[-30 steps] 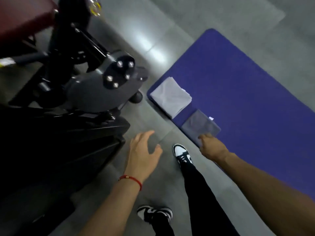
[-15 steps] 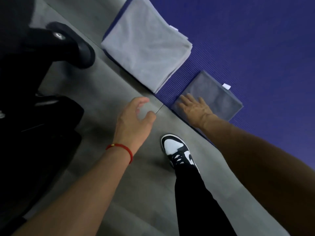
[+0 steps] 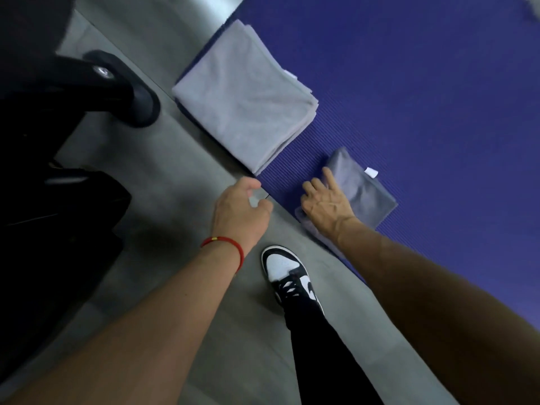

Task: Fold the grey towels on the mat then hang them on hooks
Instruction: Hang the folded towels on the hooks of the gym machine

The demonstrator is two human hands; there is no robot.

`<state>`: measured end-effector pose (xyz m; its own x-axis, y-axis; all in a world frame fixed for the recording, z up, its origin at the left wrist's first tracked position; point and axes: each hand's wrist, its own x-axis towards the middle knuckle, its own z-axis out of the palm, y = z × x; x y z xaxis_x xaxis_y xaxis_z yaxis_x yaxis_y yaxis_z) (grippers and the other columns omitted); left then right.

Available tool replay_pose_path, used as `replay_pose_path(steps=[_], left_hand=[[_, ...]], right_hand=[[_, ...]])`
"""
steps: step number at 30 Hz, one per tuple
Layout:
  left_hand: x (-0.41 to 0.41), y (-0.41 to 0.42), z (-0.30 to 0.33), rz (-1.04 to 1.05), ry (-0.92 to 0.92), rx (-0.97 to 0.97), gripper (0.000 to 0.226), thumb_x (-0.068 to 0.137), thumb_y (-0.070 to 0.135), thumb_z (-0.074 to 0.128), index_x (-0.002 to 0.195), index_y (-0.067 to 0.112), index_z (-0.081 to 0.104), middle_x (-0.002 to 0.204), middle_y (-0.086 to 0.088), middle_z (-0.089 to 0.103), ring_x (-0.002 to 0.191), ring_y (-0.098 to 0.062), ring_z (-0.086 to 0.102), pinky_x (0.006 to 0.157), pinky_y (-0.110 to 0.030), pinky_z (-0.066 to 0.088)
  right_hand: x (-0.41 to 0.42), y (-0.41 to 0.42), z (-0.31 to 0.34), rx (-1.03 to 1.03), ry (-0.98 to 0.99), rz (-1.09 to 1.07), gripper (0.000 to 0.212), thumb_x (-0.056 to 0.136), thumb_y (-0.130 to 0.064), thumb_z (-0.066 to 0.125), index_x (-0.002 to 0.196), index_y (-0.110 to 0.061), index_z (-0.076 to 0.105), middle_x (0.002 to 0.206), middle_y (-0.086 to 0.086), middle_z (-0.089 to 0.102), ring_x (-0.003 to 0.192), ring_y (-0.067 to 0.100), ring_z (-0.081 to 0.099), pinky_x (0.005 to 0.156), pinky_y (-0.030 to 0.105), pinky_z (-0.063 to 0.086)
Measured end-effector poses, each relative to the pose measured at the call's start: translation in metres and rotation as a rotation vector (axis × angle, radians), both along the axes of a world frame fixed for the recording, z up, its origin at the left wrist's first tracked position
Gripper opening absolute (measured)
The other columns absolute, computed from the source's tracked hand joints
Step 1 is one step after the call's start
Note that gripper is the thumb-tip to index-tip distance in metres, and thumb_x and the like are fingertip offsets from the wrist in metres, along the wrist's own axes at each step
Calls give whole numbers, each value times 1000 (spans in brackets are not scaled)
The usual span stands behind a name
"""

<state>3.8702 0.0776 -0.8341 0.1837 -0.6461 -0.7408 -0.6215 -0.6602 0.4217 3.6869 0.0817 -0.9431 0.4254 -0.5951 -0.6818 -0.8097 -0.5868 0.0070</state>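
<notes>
Both towels lie folded on the purple mat [image 3: 409, 83]. The light grey towel [image 3: 245, 100] sits beyond the left hand [image 3: 238, 211], which hovers over the floor [image 3: 175, 171], fingers loosely curled, grasping nothing. The right hand [image 3: 327, 204] rests on the near edge of the dark grey towel [image 3: 362, 188], fingers extended over the cloth; whether the thumb is tucked under it cannot be told. Judgement: folding appears done; pick-up and hanging remain. No hooks in view.
</notes>
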Motion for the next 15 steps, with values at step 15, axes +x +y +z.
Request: replay_pose_path(steps=[15], left_hand=[[83,186,388,-205,94,-291,47,83,15,72,128,18,59,126,0,61,118,-15,55,88,-11,35]], right_hand=[[93,132,429,67,-763,-77,22,85,-34,69,81,-13,60,78,9,64,78,27,61,90,37,43]])
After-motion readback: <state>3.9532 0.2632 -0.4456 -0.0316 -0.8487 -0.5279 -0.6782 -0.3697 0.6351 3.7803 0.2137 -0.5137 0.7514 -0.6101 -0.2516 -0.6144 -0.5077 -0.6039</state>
